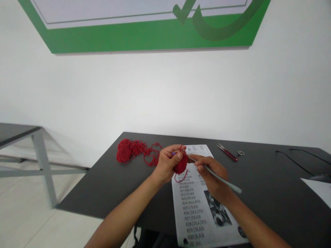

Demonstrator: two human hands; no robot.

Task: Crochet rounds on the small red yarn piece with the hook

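Observation:
Pinched in my left hand is a small round red crocheted piece, with a bit of purple showing by the thumb. My right hand is closed around a crochet hook with a grey handle; its metal tip reaches the top of the red piece. A strand of red yarn passes over my left fingers, and a loose end hangs below the piece. On the table to the left lies a ball of red yarn with tangled strands. Under my hands is a printed sheet with rows of text and a photo.
Red-handled thread snips and a small ring lie at the back right of the dark table. Farther right are eyeglasses and a white paper. Another table stands at the left. A wall rises behind.

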